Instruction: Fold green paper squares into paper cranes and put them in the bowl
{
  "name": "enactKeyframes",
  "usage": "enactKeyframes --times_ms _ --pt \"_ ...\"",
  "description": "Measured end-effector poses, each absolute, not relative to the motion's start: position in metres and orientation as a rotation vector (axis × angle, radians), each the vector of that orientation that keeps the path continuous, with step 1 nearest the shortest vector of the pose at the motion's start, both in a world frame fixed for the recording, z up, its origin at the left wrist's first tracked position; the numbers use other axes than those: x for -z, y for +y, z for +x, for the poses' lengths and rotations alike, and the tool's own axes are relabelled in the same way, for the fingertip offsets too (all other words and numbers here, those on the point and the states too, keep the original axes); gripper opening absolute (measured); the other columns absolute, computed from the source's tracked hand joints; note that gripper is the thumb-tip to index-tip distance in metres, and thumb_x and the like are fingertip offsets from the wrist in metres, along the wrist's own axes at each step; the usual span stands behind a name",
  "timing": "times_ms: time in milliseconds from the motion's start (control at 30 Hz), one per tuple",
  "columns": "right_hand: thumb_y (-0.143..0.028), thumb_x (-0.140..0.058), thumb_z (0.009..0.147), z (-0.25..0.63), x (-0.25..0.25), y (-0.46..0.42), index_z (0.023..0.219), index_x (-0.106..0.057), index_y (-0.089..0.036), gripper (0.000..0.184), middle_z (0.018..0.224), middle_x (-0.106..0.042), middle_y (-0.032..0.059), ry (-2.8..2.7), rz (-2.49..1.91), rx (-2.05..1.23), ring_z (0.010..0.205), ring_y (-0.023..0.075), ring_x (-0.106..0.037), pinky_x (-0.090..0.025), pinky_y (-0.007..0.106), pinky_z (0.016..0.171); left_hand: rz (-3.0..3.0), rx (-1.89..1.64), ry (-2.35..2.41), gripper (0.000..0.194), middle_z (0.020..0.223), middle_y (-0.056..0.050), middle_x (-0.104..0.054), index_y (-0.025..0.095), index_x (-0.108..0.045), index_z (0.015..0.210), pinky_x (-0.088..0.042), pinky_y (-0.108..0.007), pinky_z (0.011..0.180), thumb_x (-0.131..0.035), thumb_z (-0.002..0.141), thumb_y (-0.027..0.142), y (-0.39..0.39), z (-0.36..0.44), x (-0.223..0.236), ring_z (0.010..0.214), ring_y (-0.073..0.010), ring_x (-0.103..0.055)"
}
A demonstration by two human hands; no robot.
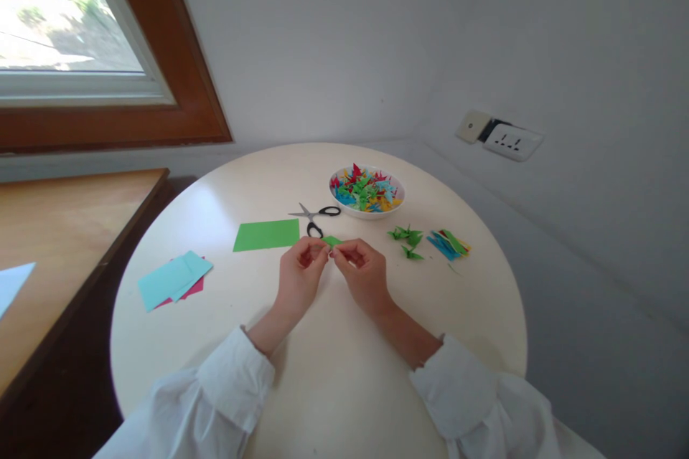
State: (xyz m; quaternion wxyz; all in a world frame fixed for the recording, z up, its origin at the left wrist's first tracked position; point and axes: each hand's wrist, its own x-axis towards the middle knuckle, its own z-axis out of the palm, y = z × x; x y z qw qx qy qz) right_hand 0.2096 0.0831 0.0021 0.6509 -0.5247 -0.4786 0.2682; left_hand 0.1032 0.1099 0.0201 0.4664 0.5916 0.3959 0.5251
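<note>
So, a small paper piece [332,239], bright green and angular, sits between my left hand [301,272] and right hand [364,274], both pinching it over the counter [334,387], just nearer me than the scissors [311,215]. Its visible part juts away from me; my grip hides its long axis.

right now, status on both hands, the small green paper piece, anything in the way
Left hand, right hand: both pinching small green paper piece. Black-handled metal scissors lying open just beyond left hand, close obstacle.
</note>
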Motion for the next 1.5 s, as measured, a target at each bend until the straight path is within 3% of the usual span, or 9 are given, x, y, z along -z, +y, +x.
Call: enactKeyframes --times_ms 267,667,833,1033,1267,1400,1500 --pt "-0.023 -0.062 0.067 0.209 -0.003 0.084 0.067 -0.06 -0.017 0.006 0.064 -0.064 0.0014 -1.058 -1.161 -0.656 0.06 0.0135 -0.059 -0.05 0.026 0.06 1.433 -1.283 0.936 0.012 0.058 0.003 -0.054 0.018 -0.053 0.074 -0.037 -0.021 0.051 -0.062 0.07 0.025 0.111 0.103 -0.015 0.054 -0.0103 -0.05" --pt "-0.026 -0.062 0.07 0.212 -0.001 0.083 0.073 -0.058 -0.019 0.009 0.067 -0.062 0.0 -1.152 -1.13 -0.669 0.065 0.0146 -0.062 -0.05 0.026 0.062 1.395 -1.322 0.856 0.029 0.055 0.009 -0.033 0.02 -0.033 0.066 -0.026 -0.018 0.044 -0.062 0.068 0.019 0.114 0.101 -0.016 0.047 -0.0058 -0.034" --pt "-0.028 -0.065 0.069 0.211 0.0 0.084 0.081 -0.049 -0.021 0.021 0.072 -0.059 -0.0023 -1.104 -1.044 -0.77 0.063 0.0141 -0.064 -0.05 0.026 0.06 1.409 -1.325 0.854 0.031 0.055 0.009 -0.031 0.02 -0.03 0.063 -0.028 -0.018 0.046 -0.061 0.069 0.019 0.113 0.1 -0.02 0.048 -0.0056 -0.034" --pt "-0.024 -0.065 0.069 0.214 0.005 0.089 0.087 -0.043 -0.023 0.029 0.069 -0.06 -0.0043 -1.046 -0.993 -0.824 0.063 0.0123 -0.062 -0.049 0.026 0.062 1.476 -1.328 0.871 0.032 0.058 0.008 -0.035 0.019 -0.033 0.064 -0.032 -0.018 0.049 -0.064 0.067 0.022 0.112 0.101 -0.017 0.051 -0.0056 -0.038" --pt "-0.025 -0.067 0.067 0.219 0.003 0.092 0.084 -0.044 -0.022 0.029 0.059 -0.056 -0.0075 -1.031 -0.955 -0.864 0.057 0.0118 -0.059 -0.049 0.026 0.058 1.317 -1.195 0.832 0.042 0.052 0.008 -0.055 0.022 -0.036 0.089 -0.044 -0.021 0.055 -0.069 0.065 0.029 0.11 0.102 -0.023 0.053 -0.011 -0.057" --pt "-0.028 -0.067 0.068 0.22 0.003 0.092 0.085 -0.044 -0.022 0.029 0.056 -0.054 -0.0081 -1.05 -0.963 -0.905 0.054 0.0116 -0.058 -0.047 0.026 0.056 1.247 -1.137 0.857 0.044 0.053 0.006 -0.057 0.018 -0.047 0.097 -0.049 -0.027 0.061 -0.071 0.063 0.035 0.112 0.101 -0.023 0.056 -0.0132 -0.06" --pt "-0.029 -0.067 0.068 0.22 0.003 0.091 0.084 -0.044 -0.022 0.029 0.056 -0.055 -0.008 -1.071 -0.98 -0.901 0.054 0.0115 -0.057 -0.046 0.025 0.055 1.252 -1.085 0.894 0.035 0.057 0.001 -0.06 0.014 -0.059 0.087 -0.048 -0.027 0.061 -0.069 0.064 0.038 0.115 0.101 -0.019 0.057 -0.0131 -0.058"
